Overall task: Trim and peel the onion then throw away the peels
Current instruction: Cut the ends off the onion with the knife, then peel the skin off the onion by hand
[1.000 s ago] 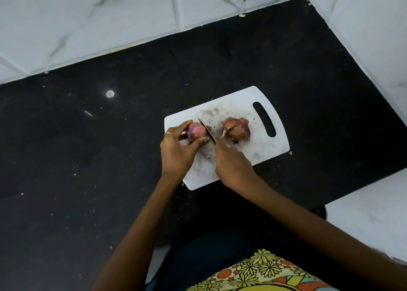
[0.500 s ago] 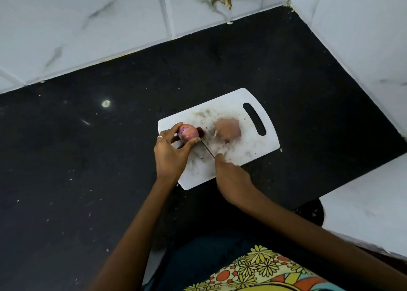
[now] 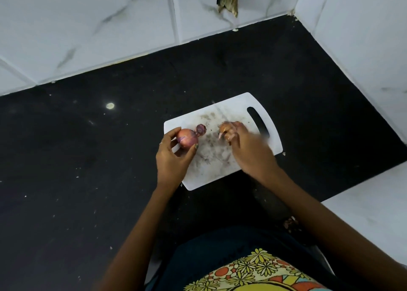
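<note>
1. Onion [image 3: 186, 140] is gripped by L hand [image 3: 174, 158] at the left edge of the cutting board [image 3: 211, 171].
2. Cut end faces right; trimmed cap [image 3: 201, 129] lies just beside it.
3. R hand [image 3: 248, 149] is blurred, over peel pile [image 3: 225, 128]; grip can't be told. L hand is nearer the onion.

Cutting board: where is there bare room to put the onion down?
Free: the cutting board's near strip between the left hand and right hand, stained but bare, plus its far corner. Crowded: the middle, with the cut end and peels.
</note>
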{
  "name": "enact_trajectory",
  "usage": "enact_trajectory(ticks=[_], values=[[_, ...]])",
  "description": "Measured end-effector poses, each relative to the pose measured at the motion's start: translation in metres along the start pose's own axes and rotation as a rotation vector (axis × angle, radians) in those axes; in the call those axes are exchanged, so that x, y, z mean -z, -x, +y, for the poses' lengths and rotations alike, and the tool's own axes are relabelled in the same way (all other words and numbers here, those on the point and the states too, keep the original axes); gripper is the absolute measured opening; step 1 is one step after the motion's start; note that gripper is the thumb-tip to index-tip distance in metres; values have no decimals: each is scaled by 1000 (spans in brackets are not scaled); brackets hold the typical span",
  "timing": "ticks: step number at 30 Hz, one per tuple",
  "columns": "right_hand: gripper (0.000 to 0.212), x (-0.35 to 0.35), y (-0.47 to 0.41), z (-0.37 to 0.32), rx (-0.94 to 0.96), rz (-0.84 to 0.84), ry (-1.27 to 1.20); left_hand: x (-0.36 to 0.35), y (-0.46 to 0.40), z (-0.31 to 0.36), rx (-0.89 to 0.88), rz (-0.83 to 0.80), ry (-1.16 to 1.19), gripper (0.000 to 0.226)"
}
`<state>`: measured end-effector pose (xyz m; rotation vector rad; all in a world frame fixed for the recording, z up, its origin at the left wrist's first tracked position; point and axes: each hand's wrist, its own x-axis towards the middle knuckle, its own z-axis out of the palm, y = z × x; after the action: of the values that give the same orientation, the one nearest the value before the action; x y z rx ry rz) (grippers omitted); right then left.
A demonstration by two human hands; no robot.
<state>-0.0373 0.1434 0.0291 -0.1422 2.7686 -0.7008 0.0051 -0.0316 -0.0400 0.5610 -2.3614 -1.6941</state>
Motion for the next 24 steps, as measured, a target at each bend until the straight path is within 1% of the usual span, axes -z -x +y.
enact_trajectory(ticks=[1,3,7,10,13,17,18,20,22,24], values=[[32,2,-9,2,-8,56,13,-1,1,-1,-15,8,-18,56],[31,7,-27,9,-45,109,56,-2,4,-2,-39,20,-45,56],[33,7,-51,23,-79,99,127,-5,8,-3,-72,42,-78,59],[33,0,-56,29,-55,91,123,-4,6,-5,-89,51,-101,60],[32,-5,-57,32,-46,116,137,-5,3,-8,-100,47,-125,60],[26,-5,-61,32,-16,155,246,-5,2,-9,-107,62,-149,63],[26,-4,-62,31,-3,176,246,-5,1,-9,-109,65,-153,64],[29,-4,-63,26,52,197,160,-5,1,-8,-107,69,-162,63],[34,-8,-63,21,149,104,98,-6,1,-7,-102,64,-160,63],[44,-12,-59,16,219,-63,135,-6,2,-7,-97,55,-148,63]])
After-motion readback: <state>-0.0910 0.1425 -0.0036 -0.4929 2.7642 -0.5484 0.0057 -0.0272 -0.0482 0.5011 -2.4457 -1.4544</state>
